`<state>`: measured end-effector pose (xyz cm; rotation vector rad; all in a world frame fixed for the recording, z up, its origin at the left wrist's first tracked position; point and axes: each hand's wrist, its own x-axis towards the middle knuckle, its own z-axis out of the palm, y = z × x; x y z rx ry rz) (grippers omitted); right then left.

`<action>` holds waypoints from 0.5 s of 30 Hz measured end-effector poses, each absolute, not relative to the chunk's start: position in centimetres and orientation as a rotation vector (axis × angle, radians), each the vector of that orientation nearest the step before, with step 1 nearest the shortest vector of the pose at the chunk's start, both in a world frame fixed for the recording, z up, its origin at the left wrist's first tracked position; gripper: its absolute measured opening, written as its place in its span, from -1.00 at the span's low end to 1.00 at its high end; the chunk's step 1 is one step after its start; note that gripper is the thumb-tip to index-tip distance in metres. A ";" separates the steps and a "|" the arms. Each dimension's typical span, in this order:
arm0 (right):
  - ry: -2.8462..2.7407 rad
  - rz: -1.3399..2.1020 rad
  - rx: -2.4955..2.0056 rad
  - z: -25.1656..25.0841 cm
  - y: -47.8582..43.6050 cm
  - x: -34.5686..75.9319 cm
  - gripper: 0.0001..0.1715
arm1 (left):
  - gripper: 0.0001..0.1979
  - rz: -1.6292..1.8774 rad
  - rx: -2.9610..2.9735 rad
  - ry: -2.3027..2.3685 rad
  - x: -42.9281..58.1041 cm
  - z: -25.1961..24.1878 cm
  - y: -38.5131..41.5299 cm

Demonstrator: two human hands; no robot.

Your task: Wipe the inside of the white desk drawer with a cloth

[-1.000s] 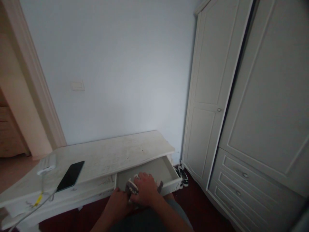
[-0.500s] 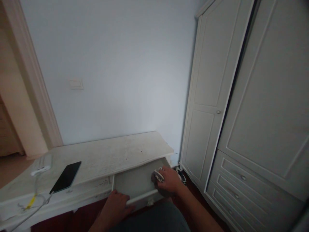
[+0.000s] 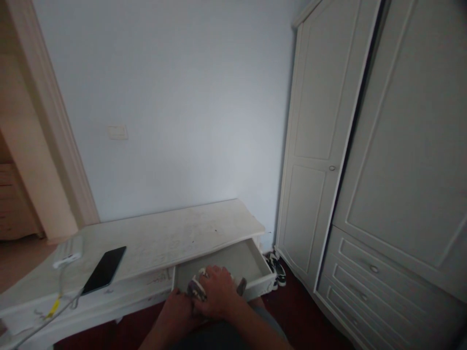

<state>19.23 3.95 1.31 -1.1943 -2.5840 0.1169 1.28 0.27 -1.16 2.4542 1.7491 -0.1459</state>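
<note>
My right hand [image 3: 218,291] is closed around a crumpled grey-and-white cloth [image 3: 197,288], at the left part of a pulled-out drawer [image 3: 260,291]. A grey end of the cloth sticks out to the right of the hand. My left hand [image 3: 179,307] grips the drawer at its front left corner, right beside the cloth; its fingertips are partly hidden. The drawer belongs to a white table [image 3: 182,228] with a worn, marked top. Its bare grey bottom shows behind my right hand.
On the table's left lie a dark tablet [image 3: 104,270] with a cable plugged in and a white power strip [image 3: 69,253]. Black-and-white shoes [image 3: 276,270] stand on the dark red floor by the drawer's right side. A white wardrobe [image 3: 310,194] rises at the right.
My right hand has moved left with the cloth, from the drawer's right side to its left front, close to my left hand. The left hand stays at the front corner.
</note>
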 end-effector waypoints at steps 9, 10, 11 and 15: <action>-2.632 0.163 -1.293 2.7 6.5 27.2 -0.51 | -0.45 -0.106 2.426 1.803 1.1 -1.2 -0.1; -2.627 0.155 -1.346 3.0 6.8 28.3 -0.53 | -0.47 -0.109 2.421 1.808 1.2 -1.1 -0.1; -2.616 0.143 -1.396 3.1 7.0 29.2 -0.55 | -0.47 -0.113 2.417 1.812 1.2 -1.1 -0.1; -2.569 0.104 -1.469 3.3 6.8 30.3 -0.56 | -0.46 -0.125 2.414 1.809 1.3 -0.9 -0.1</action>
